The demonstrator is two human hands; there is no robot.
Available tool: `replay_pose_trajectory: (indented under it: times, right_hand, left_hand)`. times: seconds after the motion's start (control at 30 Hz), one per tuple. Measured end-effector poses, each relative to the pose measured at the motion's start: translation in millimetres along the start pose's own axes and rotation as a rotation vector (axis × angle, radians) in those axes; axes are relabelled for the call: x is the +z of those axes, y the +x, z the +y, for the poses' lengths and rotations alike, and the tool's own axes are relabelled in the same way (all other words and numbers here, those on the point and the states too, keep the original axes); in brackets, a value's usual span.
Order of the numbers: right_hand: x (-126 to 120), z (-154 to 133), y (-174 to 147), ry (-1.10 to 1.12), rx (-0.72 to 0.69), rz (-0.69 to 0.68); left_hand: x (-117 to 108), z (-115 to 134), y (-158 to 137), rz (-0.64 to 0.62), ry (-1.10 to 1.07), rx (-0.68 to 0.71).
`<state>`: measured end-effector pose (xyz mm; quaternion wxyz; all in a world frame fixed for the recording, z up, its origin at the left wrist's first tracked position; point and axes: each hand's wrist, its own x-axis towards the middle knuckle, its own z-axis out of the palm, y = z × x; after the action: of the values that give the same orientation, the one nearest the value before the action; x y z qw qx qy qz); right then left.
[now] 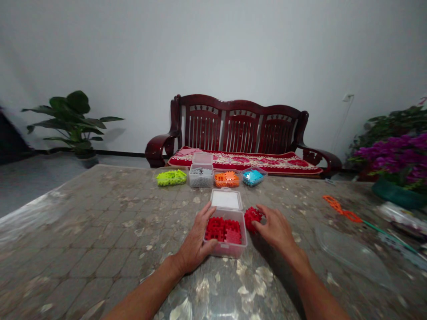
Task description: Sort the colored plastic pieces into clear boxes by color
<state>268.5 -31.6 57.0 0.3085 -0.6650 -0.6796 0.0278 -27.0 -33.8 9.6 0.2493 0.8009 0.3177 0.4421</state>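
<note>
A clear plastic box [227, 252] with its hinged lid [226, 199] tipped back stands in front of me on the table. Red interlocking plastic pieces [223, 230] fill it. My left hand [197, 240] grips the box's left side, thumb over the near corner and fingers along the wall. Just right of the box, my right hand [274, 226] holds a cluster of red interlocking pieces [252, 218] between thumb and fingers. Whether the cluster touches the table is unclear.
Farther back stand containers of green pieces [171, 178], grey pieces [201, 177], orange pieces [227, 178] and blue pieces [252, 177]. At right lie a clear lid [353, 253], joined orange pieces [340, 210] and a flower pot [398, 193]. A wooden bench [240, 126] stands beyond the table.
</note>
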Motion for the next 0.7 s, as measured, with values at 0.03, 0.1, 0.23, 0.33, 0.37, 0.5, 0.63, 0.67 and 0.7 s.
replay_pose_trajectory:
  times: [0.03,0.1,0.23,0.33,0.37,0.5,0.63,0.67,0.7]
  right_hand:
    - [-3,-2,1,0.047,0.022,0.024]
    - [-10,-10,2,0.179,0.042,0.035]
    - [-19,-35,-2,0.328,-0.059,-0.063]
    - [-19,-54,-6,0.286,-0.148,-0.143]
    - [-18,-58,-7,0.27,-0.165,-0.168]
    - [-13,-63,-5,0.247,-0.246,-0.18]
    - [-11,-44,-1,0.25,-0.215,-0.07]
    - [-11,-37,-1,0.241,-0.162,-0.041]
    - [-11,-30,0,0.222,-0.104,-0.023]
  left_hand:
    - [0,0,0,-0.001,0.0,0.003]
    - [0,1,0,0.002,0.0,0.012]
    - [0,3,1,0.011,0.003,0.011]
    - [-1,5,1,0.014,0.007,0.013]
    - [-1,5,1,0.015,0.008,0.014]
    - [0,4,1,0.018,0.013,0.01]
    - [0,4,1,0.015,0.002,0.002]
    - [0,4,1,0.01,0.001,0.003]
    - [1,4,1,0.006,0.0,0.004]
